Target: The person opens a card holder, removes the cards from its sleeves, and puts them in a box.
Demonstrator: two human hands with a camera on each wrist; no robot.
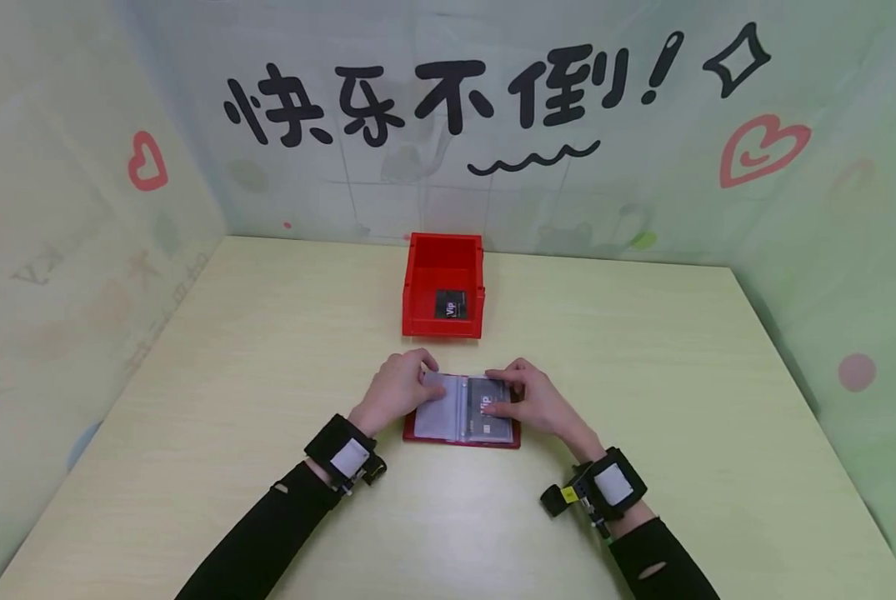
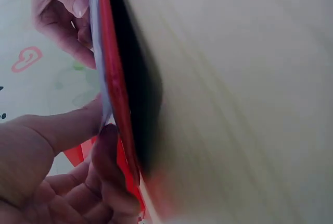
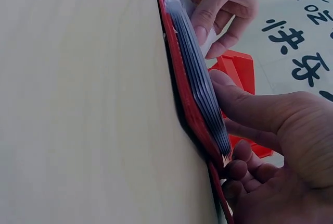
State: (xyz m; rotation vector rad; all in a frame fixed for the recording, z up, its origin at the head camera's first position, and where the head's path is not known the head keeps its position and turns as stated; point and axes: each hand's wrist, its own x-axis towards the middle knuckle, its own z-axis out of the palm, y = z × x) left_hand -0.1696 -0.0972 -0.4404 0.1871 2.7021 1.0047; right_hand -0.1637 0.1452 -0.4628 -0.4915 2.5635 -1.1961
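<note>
A red card holder [image 1: 407, 432] lies spread on the table, with clear plastic sleeves inside. In its right-hand sleeve shows a dark card marked "Vip" [image 1: 485, 423]. My left hand [image 1: 397, 385] pinches the left sleeve page between thumb and fingers at its outer side; the left wrist view shows the page [image 2: 102, 81] lifted slightly from the red cover [image 2: 115, 78]. With the thumb on the card's sleeve and the fingers at the outer edge, my right hand [image 1: 533, 400] grips the right side. The right wrist view shows a thick stack of sleeves [image 3: 200, 78] on that side.
Behind the card holder stands a red bin [image 1: 442, 327] holding another dark "Vip" card [image 1: 451, 304]. The pale wooden table [image 1: 267, 333] is bordered by printed cloth walls [image 1: 410, 192] at the back and both sides.
</note>
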